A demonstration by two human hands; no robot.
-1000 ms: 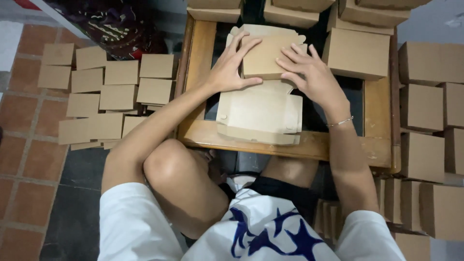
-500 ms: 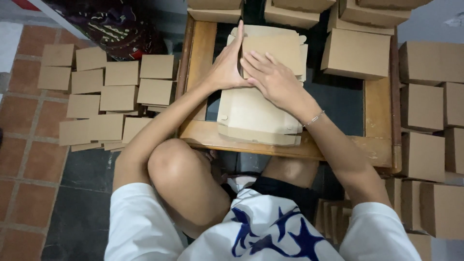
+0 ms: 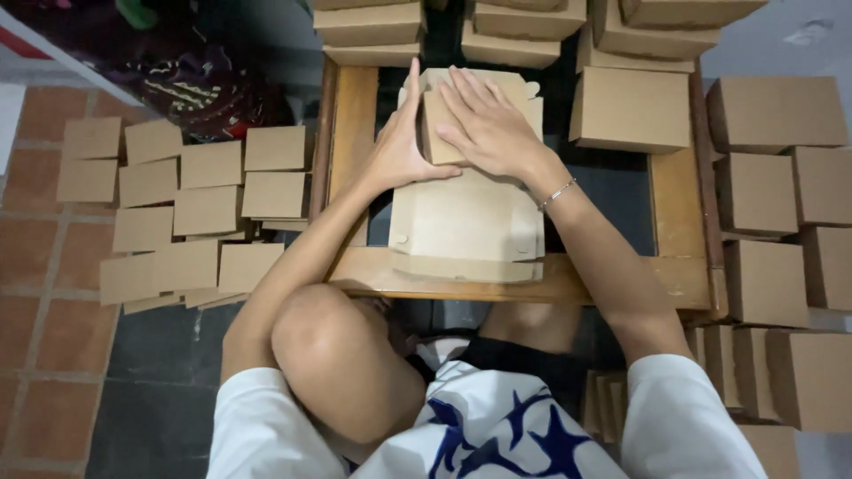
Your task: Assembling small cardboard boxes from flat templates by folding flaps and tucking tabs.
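A flat brown cardboard box blank (image 3: 469,222) lies on a low wooden frame table (image 3: 355,115), on top of more blanks. Its far part is being folded into a small box (image 3: 437,124). My left hand (image 3: 398,146) stands on edge against the left side of that fold, thumb underneath toward the right. My right hand (image 3: 486,124) lies flat on top of the fold, fingers spread and pointing away from me. A thin bracelet (image 3: 557,192) is on my right wrist.
Finished cardboard boxes (image 3: 630,111) are stacked along the far edge and the right side (image 3: 763,191). Flat folded cardboard pieces (image 3: 204,208) lie in rows on the tiled floor to the left. My bent knee (image 3: 319,328) sits against the table's near rail.
My right hand moved left from the box's right side onto its top. The left hand turned up on edge against the left side, and the fold has closed further.
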